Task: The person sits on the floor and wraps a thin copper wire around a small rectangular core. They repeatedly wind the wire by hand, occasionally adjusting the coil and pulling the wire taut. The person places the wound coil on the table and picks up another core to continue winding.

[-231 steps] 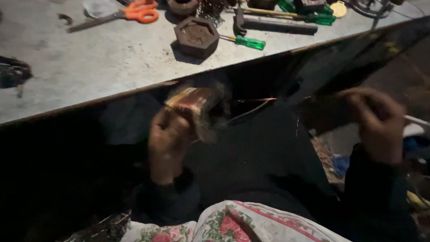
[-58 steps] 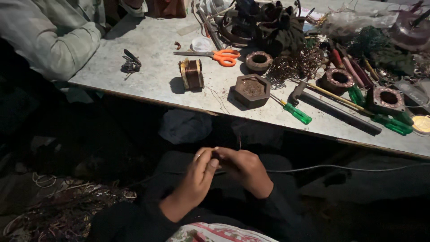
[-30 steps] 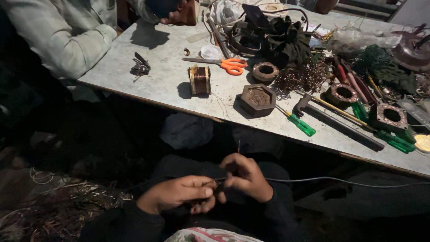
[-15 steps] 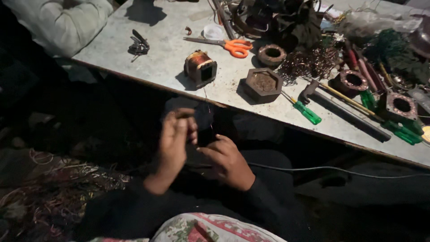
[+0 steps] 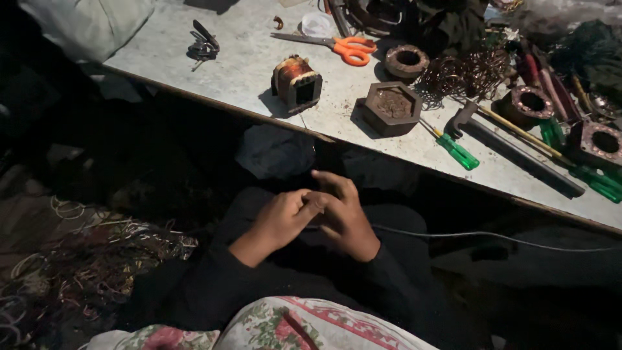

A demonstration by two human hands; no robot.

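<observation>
Meeting over the lap, the left hand [image 5: 280, 217] and the right hand [image 5: 342, 210] are seen below the edge of the grey workbench [image 5: 214, 71], with fingertips touching one another. Both hands are curled, the fingers drawn in towards a common point. A thin pale wire [image 5: 492, 238] is observed running from under the right hand out to the right, well below the bench edge. Whether the wire is actually pinched by either hand cannot be told, as the contact point is hidden by the fingers and the light is poor. Dark sleeves are worn on both arms, and a floral cloth [image 5: 291, 327] is noted at the bottom of the view.

On the bench, a copper-wound coil on a square core [image 5: 297, 82] is recorded just beyond the hands, near the bench edge. A brown hexagonal block [image 5: 391, 107] stands to its right, with a green-handled screwdriver [image 5: 453, 148] just beside it. Orange-handled scissors [image 5: 337, 46] lie further back, and a ring-shaped winding [image 5: 406, 61] sits near them. A tangle of loose copper wire [image 5: 463, 71] is noted to the right of the ring. A heap of scrap wire [image 5: 84, 259] is seen on the floor at the left.
</observation>
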